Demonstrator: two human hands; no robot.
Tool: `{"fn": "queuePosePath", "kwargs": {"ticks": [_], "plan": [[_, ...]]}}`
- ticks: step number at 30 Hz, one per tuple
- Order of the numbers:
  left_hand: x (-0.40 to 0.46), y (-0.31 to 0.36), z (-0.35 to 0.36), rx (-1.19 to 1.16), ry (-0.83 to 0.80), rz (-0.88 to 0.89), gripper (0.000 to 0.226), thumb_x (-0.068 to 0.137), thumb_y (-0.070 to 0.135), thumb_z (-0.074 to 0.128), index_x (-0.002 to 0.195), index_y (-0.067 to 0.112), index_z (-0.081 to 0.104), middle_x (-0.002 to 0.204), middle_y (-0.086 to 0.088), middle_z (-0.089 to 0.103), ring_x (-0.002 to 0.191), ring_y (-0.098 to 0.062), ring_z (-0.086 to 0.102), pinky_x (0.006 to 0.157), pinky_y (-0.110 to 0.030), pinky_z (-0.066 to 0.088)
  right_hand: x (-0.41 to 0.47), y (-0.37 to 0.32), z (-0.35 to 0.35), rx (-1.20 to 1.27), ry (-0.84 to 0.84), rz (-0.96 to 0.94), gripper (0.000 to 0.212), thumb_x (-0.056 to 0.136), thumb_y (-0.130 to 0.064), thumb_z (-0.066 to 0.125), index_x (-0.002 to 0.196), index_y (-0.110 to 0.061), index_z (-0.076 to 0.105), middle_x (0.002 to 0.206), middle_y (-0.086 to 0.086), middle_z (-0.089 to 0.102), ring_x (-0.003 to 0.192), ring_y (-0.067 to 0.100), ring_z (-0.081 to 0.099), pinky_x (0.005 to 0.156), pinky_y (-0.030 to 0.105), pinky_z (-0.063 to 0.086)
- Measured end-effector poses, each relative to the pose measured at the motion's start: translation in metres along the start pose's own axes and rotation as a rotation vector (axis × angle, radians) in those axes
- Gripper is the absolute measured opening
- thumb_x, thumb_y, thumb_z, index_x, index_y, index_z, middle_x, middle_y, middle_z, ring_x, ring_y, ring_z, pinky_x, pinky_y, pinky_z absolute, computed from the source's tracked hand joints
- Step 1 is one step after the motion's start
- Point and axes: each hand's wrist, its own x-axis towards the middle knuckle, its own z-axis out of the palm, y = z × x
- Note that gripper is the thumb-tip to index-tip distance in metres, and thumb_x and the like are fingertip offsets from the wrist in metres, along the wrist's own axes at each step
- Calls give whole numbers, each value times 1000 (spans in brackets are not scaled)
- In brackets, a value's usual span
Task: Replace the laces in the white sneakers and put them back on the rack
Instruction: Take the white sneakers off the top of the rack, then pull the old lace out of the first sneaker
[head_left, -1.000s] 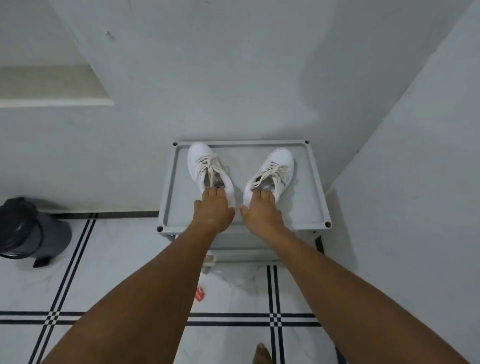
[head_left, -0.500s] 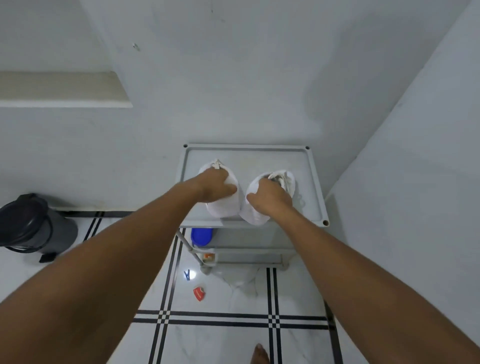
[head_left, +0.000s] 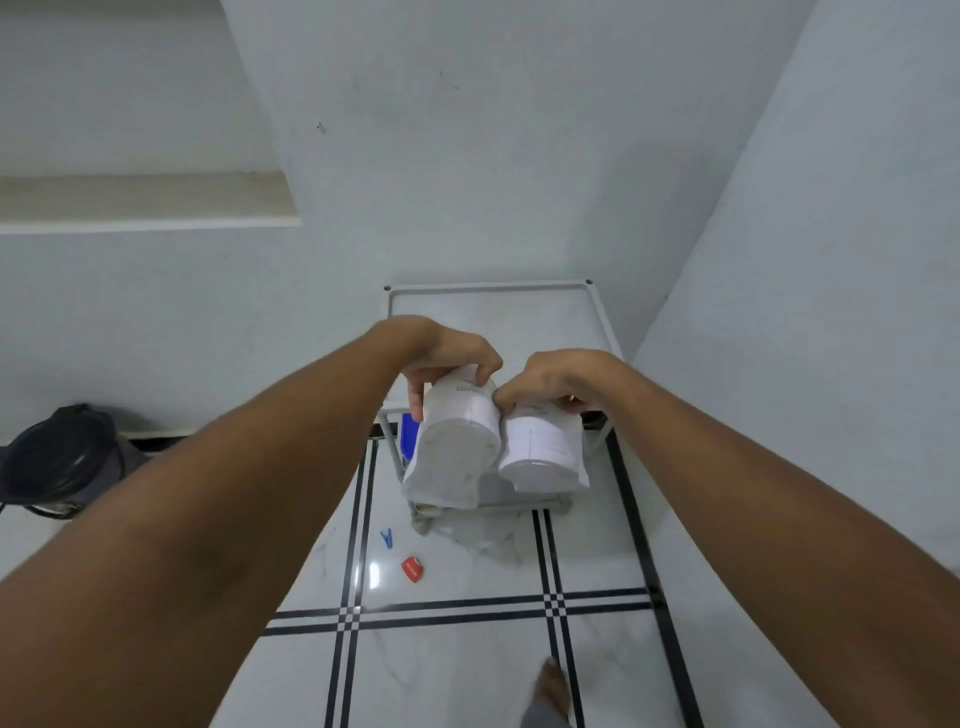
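Two white sneakers are held heel-first toward the camera, in the air in front of the rack (head_left: 519, 312). The left sneaker (head_left: 453, 447) is gripped by the left hand (head_left: 449, 358), the right sneaker (head_left: 540, 444) by the right hand (head_left: 563, 379).

Quick headcount: two white sneakers, the left sneaker (head_left: 457, 447) and the right sneaker (head_left: 543, 441), both showing their heels and soles; two hands, the left hand (head_left: 449, 353) and the right hand (head_left: 563, 379), one per shoe; one grey shoe rack (head_left: 498, 306) in the corner; one dark pedal bin (head_left: 62, 462) by the wall; one blue clothes peg (head_left: 387, 538) and one small red packet (head_left: 413, 567) on the floor; one blue container (head_left: 409, 434) under the rack's top; one bare foot (head_left: 550, 686) at the bottom edge.
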Motion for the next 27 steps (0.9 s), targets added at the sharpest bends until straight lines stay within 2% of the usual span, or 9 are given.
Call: {"fn": "queuePosePath", "kwargs": {"ticks": [3, 7, 9, 11, 14, 17, 21, 24, 27], "plan": [[22, -11, 32, 10, -13, -43, 43, 77, 27, 51, 108, 5, 68, 102, -22, 68, 87, -42, 66, 87, -57, 57, 11, 19, 33, 22, -75, 30, 42, 70, -46, 76, 99, -18, 63, 92, 2, 58, 76, 16, 52, 62, 27, 43], [85, -32, 75, 66, 31, -86, 52, 64, 32, 62, 111, 11, 66, 115, -21, 64, 90, -43, 69, 76, -50, 61, 60, 49, 91, 7, -161, 55, 52, 73, -46, 80, 115, -20, 63, 116, 2, 58, 88, 15, 55, 64, 25, 52], [125, -48, 97, 112, 39, -64, 53, 63, 40, 68, 111, 17, 64, 116, -15, 62, 98, -39, 67, 79, -49, 62, 90, 65, 123, 2, -200, 49, 48, 74, -44, 82, 112, -21, 63, 117, 3, 59, 92, 16, 58, 65, 26, 56], [167, -68, 123, 164, 64, -31, 64, 65, 47, 74, 121, 20, 59, 121, -8, 58, 103, -36, 65, 82, -48, 62, 122, 86, 157, -19, -241, 18, 48, 73, -44, 84, 108, -20, 63, 114, 3, 61, 93, 19, 62, 68, 29, 60], [231, -103, 173, 216, 126, 29, 60, 76, 48, 76, 126, 19, 59, 117, -4, 58, 104, -28, 61, 87, -43, 60, 172, 124, 219, -131, -297, -58, 60, 68, -44, 89, 117, -19, 63, 112, 4, 66, 92, 21, 68, 75, 34, 63], [299, -136, 230, 224, 200, 93, 45, 83, 42, 76, 117, 14, 64, 112, -4, 61, 96, -20, 55, 81, -31, 49, 221, 163, 281, -192, -273, -119, 62, 69, -40, 89, 121, -22, 62, 114, 3, 65, 97, 25, 67, 81, 39, 61], [398, -185, 304, 133, 234, 113, 34, 84, 39, 76, 107, 18, 62, 104, 0, 60, 92, -18, 55, 68, -24, 42, 295, 217, 368, -261, -198, -189, 58, 74, -45, 84, 124, -25, 59, 123, 0, 61, 112, 24, 60, 84, 33, 47], [463, -213, 342, 118, 262, 123, 39, 88, 36, 72, 118, 13, 63, 114, -7, 64, 93, -18, 55, 71, -25, 40, 353, 252, 431, -259, -138, -197, 61, 76, -46, 82, 127, -23, 56, 126, 0, 61, 116, 25, 59, 91, 35, 48], [528, -241, 374, 172, 295, 133, 41, 91, 35, 68, 124, 11, 64, 118, -10, 66, 103, -25, 61, 77, -25, 38, 407, 280, 488, -281, -70, -216, 55, 80, -46, 78, 125, -24, 56, 125, 0, 62, 114, 24, 61, 90, 35, 48]]}}
